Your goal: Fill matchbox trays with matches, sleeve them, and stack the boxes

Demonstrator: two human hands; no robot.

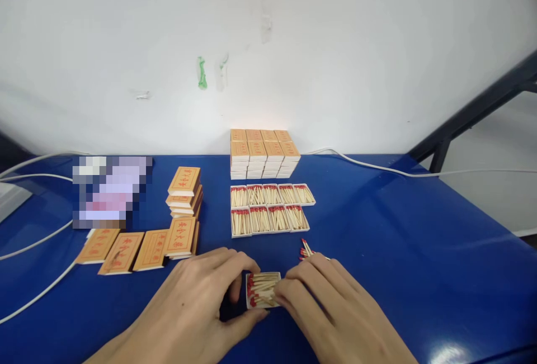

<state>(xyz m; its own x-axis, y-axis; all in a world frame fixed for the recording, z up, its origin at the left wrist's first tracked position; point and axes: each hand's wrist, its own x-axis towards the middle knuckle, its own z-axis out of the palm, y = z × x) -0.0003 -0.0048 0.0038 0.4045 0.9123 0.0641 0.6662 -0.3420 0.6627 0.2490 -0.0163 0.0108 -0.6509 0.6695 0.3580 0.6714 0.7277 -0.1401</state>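
Note:
A small white matchbox tray filled with red-tipped matches lies on the blue table in front of me. The thumb and index finger of my left hand grip its left side from front and back. At the tray's right end, the fingers of my right hand are closed together over the pale ends of the matches, which run under the fingertips; the thumb is hidden. Several loose matches lie just beyond my right hand, partly covered by it.
Two rows of filled match trays lie farther back. Behind them, stacked matchboxes stand against the wall. More orange matchbox covers are piled and laid out on the left, beside a blurred item. White cables cross the table.

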